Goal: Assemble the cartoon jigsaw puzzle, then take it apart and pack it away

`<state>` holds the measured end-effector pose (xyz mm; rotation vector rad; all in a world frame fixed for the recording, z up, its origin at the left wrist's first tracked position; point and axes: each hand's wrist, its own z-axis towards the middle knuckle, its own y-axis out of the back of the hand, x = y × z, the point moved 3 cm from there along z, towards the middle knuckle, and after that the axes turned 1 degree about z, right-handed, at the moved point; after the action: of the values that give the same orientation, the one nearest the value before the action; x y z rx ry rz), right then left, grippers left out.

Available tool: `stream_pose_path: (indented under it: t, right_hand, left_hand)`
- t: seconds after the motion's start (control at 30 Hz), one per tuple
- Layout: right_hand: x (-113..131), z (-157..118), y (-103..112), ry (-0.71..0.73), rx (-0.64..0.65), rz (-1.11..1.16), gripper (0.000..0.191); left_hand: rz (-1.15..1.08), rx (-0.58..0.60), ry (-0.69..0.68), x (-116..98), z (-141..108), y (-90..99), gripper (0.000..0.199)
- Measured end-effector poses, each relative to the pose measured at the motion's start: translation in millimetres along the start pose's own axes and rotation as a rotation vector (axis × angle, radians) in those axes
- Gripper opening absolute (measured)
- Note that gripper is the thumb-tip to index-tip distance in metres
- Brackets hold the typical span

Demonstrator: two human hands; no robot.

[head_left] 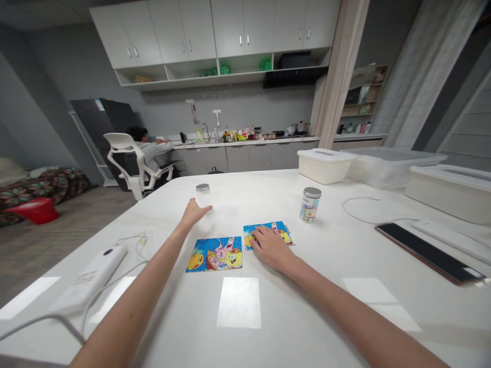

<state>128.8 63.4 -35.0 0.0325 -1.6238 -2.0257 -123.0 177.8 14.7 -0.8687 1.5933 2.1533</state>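
Note:
My left hand (195, 210) reaches forward with thumb and fingers apart, right in front of a clear jar (203, 197) with a silver lid. The hand hides the jar's lower part, and I cannot tell whether they touch. My right hand (270, 246) lies flat, fingers spread, on a blue cartoon picture (286, 236), covering much of it. Some white-edged layer peeks out at its right side. Beside it on the left lies a similar cartoon picture (215, 254) showing a boat and a burger. A second silver-lidded jar (310, 205) with a cartoon label stands upright beyond my right hand.
A white power strip (92, 278) with cables lies at left. On the right are a dark tablet-like device (425, 251), a white cable (355, 217), and several plastic bins (326, 167). A person (153, 153) sits in a white chair (132, 163) by the far counter.

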Motion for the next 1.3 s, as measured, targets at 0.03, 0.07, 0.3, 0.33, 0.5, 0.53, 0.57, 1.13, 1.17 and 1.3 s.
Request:
stream_pose_path:
  t: [0.03,0.07,0.3,0.33,0.5,0.53,0.57,1.13,1.17,1.3]
  right_hand:
    - [0,0,0,-0.001,0.005,0.002,0.034]
    - [0,0,0,-0.001,0.010,0.004,0.034]
    - [-2,2,0,0.018,0.016,-0.006,0.035]
    - [-1,2,0,0.025,0.012,-0.010,0.034]
    - [-4,3,0,0.003,-0.013,0.036,0.030]
    - [-5,3,1,-0.012,-0.037,0.057,0.030]
    - [-6,3,3,-0.026,-0.076,0.078,0.031]
    - [12,-4,68,0.173,-0.514,0.646,0.049]
    - [12,-4,69,0.182,-0.506,0.674,0.050]
    - [4,-4,77,0.192,-0.533,0.796,0.054]
  left_hand:
    - [-0.038,-0.010,0.028,-1,11,-0.9,0.079]
    - [-0.075,-0.018,0.048,-1,20,-2.5,0.079]
    - [-0.217,0.012,-0.031,-7,36,-26.3,0.047]
    - [-0.213,0.018,-0.048,-8,33,-29.9,0.044]
    - [-0.198,0.082,-0.149,-13,-5,-38.3,0.042]
    - [-0.196,0.095,-0.169,-14,-16,-37.5,0.042]
    - [-0.193,0.107,-0.190,-17,-27,-36.2,0.042]
    - [-0.049,0.013,-0.989,-79,-144,-21.5,0.021]
    - [-0.078,0.061,-0.970,-79,-143,-20.2,0.022]
    - [-0.185,0.329,-0.903,-77,-139,-19.0,0.024]
